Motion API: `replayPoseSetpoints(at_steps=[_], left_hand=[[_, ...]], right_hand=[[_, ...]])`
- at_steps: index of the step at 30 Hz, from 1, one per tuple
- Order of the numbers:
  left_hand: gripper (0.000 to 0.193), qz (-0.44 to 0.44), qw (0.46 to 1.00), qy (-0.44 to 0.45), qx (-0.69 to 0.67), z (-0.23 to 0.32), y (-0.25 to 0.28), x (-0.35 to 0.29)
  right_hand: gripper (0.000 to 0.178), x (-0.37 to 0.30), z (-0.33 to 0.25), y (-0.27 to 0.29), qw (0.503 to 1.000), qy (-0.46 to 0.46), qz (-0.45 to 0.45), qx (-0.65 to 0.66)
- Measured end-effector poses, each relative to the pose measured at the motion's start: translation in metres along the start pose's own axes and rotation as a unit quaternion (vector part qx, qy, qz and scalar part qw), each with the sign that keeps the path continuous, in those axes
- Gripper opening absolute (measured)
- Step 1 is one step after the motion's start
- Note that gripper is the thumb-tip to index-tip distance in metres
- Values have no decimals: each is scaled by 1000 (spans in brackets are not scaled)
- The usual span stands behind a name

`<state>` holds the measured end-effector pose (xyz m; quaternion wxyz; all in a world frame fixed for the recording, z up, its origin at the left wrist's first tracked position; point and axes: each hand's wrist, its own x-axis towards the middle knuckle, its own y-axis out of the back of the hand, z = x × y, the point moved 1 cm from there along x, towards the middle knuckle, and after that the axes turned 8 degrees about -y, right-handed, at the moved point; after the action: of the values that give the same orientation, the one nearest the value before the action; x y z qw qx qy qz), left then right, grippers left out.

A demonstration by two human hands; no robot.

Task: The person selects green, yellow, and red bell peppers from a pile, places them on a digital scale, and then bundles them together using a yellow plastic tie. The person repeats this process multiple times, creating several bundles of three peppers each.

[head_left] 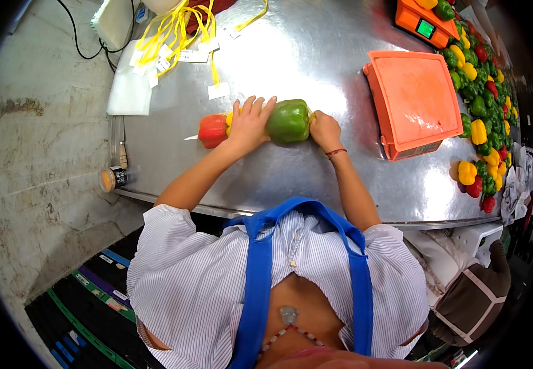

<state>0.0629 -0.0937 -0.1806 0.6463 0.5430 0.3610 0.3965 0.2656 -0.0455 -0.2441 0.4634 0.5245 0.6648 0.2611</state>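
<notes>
A red bell pepper (212, 130), a partly covered yellow bell pepper (229, 119) and a large green bell pepper (288, 121) lie in a row on the steel table. My left hand (251, 127) lies over the yellow pepper, its fingers curving across the top and reaching the green one; its thumb is hidden. Closed at the green pepper's right end is my right hand (326, 131). A bit of yellow shows beside its fingers, but what they pinch is hidden. A thin white piece (191, 138) sticks out left of the red pepper.
Yellow strips with white tags (183, 46) lie at the far left. An orange scale (414, 98) stands to the right, another orange scale (425, 27) behind it. Many mixed peppers (478, 107) cover the right side. A jar (114, 178) lies at the left edge.
</notes>
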Motion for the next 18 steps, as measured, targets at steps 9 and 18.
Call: replayPoseSetpoints(at_steps=[9, 18], left_hand=[[97, 33, 997, -51, -50, -6, 3, 1], [100, 43, 993, -50, -100, -13, 1, 4]], right_hand=[[89, -41, -16, 67, 922, 374, 43, -90], [86, -2, -22, 40, 883, 468, -7, 33]])
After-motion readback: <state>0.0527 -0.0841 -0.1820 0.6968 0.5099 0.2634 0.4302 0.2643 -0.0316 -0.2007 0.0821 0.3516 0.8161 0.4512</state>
